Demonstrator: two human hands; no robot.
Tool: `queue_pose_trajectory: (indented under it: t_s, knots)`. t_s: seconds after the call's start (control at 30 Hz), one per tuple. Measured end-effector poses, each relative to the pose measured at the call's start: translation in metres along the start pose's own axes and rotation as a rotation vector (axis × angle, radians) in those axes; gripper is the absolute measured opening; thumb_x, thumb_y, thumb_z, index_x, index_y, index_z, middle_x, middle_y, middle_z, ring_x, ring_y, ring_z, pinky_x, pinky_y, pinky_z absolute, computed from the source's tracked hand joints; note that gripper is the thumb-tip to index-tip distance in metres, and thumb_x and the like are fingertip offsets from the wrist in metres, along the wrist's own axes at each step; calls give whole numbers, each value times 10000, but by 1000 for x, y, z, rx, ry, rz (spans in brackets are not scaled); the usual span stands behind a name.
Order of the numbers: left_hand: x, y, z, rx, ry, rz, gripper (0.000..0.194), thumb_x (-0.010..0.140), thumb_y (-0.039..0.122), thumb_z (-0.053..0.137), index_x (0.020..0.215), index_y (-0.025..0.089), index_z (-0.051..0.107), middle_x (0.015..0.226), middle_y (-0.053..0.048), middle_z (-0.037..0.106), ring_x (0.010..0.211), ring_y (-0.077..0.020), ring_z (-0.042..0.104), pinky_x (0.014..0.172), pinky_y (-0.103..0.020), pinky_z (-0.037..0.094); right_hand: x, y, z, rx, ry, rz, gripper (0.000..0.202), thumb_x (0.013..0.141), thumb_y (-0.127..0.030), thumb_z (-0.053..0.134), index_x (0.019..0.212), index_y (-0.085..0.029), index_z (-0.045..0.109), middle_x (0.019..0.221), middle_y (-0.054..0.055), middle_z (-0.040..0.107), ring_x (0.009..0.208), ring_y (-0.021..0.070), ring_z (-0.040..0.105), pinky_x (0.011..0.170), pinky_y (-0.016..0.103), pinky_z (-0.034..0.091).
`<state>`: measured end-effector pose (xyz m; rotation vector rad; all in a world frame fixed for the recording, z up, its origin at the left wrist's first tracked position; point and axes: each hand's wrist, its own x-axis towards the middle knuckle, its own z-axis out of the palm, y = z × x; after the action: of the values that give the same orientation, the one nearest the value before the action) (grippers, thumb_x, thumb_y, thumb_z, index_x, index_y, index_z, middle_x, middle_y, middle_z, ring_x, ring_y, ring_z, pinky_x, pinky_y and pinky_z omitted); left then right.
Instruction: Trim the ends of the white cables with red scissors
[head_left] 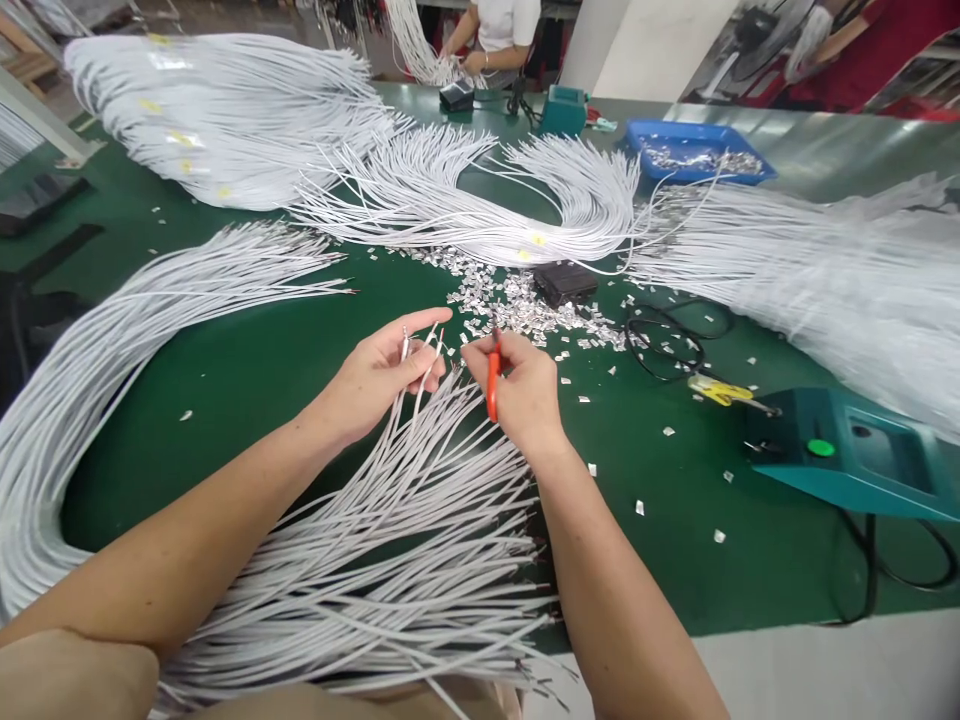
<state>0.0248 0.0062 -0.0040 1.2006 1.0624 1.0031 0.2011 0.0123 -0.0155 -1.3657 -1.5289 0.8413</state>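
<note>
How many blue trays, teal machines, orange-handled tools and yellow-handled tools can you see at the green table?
Blue tray: 1
Teal machines: 2, one near on the right and one at the back
Orange-handled tool: 1, in the right hand
Yellow-handled tool: 1
Total: 5

White cables (390, 570) fanned beside orange-handled tool (493, 385)

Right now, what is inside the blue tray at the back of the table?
The blue tray holds many small silvery pieces, scattered loosely. The part of its floor they cover, and anything lying beneath them, cannot be seen.
</note>
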Motion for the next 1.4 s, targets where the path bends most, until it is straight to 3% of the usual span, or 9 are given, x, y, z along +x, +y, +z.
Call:
queue_pose_trajectory:
  t_s: [0.07, 0.17, 0.4, 0.57, 0.7, 0.8, 1.13, 1.4]
  knots:
    - [0, -1, 0, -10, -11, 5, 457, 846, 332, 649, 1289, 248, 573, 695, 8, 583, 611, -120, 552, 554, -255, 405, -1, 3, 2, -183, -72, -95, 204, 807, -292, 597, 634, -192, 554, 703, 7, 571, 633, 130, 476, 604, 273, 349]
    - [1, 0, -1, -17, -25, -2, 387, 845, 320, 650, 1222, 239, 609, 703, 10, 588, 607, -109, 548, 551, -243, 397, -1, 8, 3, -352, -80, -191, 240, 810, -267, 589, 596, -194, 509, 716, 26, 564, 668, 146, 480, 604, 281, 332]
    - [-1, 4, 1, 22, -4, -33, 370, 829, 325, 674, 1175, 205, 620, 728, -2, 611, 613, -115, 580, 541, -238, 399, -1, 3, -1, -47, -40, -97, 119, 836, -276, 566, 784, -201, 643, 795, 17, 634, 707, 146, 554, 666, 274, 411]
    - [-1, 3, 1, -4, -41, -61, 343, 841, 327, 673, 1145, 183, 606, 744, -9, 616, 623, -108, 574, 555, -231, 396, 1, 10, -3, -343, -101, -285, 150, 785, -161, 550, 637, -187, 545, 696, 17, 545, 678, 148, 468, 630, 278, 339]
    - [-2, 4, -1, -13, -61, -50, 387, 856, 308, 660, 1222, 219, 571, 746, 1, 613, 624, -106, 566, 547, -221, 382, 1, 16, -4, -543, -103, -383, 166, 786, -104, 509, 639, -170, 544, 692, 15, 514, 648, 136, 406, 613, 278, 286]
    - [-2, 5, -1, -22, -72, -67, 320, 861, 307, 658, 1164, 220, 603, 747, 4, 609, 624, -99, 560, 557, -219, 388, 2, 18, -5, -636, -88, -430, 182, 814, -104, 492, 660, -161, 569, 690, 21, 509, 641, 139, 386, 608, 283, 270]
    - [0, 8, 0, -22, -38, -95, 266, 837, 306, 681, 1040, 138, 641, 714, -3, 595, 570, -79, 523, 500, -210, 314, 3, 14, -11, -784, -136, -448, 268, 880, -141, 486, 647, -146, 618, 625, 28, 493, 615, 139, 385, 581, 277, 242]
    - [0, 9, -1, -1, -16, -114, 279, 824, 296, 687, 1041, 126, 643, 712, -8, 604, 558, -76, 523, 500, -213, 314, 4, 16, -16, -852, -73, -471, 246, 834, -90, 515, 608, -150, 591, 637, 30, 523, 625, 133, 390, 567, 278, 223]
